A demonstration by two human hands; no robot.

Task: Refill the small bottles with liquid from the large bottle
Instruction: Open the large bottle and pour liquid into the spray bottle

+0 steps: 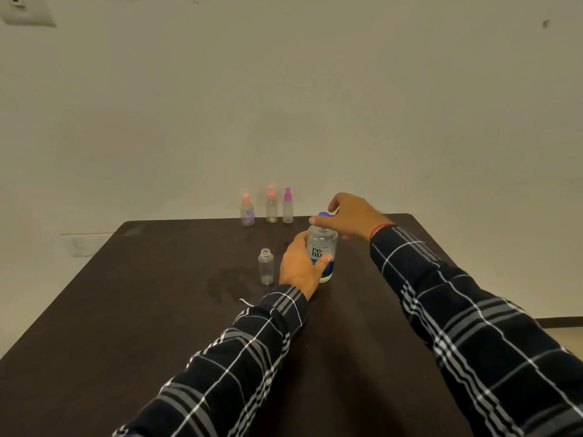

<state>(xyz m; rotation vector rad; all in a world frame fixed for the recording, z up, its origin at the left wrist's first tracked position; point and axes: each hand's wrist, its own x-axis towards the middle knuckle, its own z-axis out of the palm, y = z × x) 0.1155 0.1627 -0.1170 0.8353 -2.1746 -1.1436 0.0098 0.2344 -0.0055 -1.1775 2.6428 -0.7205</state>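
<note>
As L hand (299,266) grips lg bottle (321,244), R hand (350,219) pinches cap (323,214), 4 sm bottles (247,211) (271,206) (287,206) (266,268)

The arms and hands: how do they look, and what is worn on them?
Both arms wear long dark sleeves with a white and grey check; the left sleeve and the right sleeve match. The left hand and the right hand are bare, without gloves. A thin red thread circles the right wrist.

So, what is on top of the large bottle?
A blue cap, pinched by the right hand. The hand covers most of it, so whether it is screwed onto the large bottle or loose cannot be seen.
</note>
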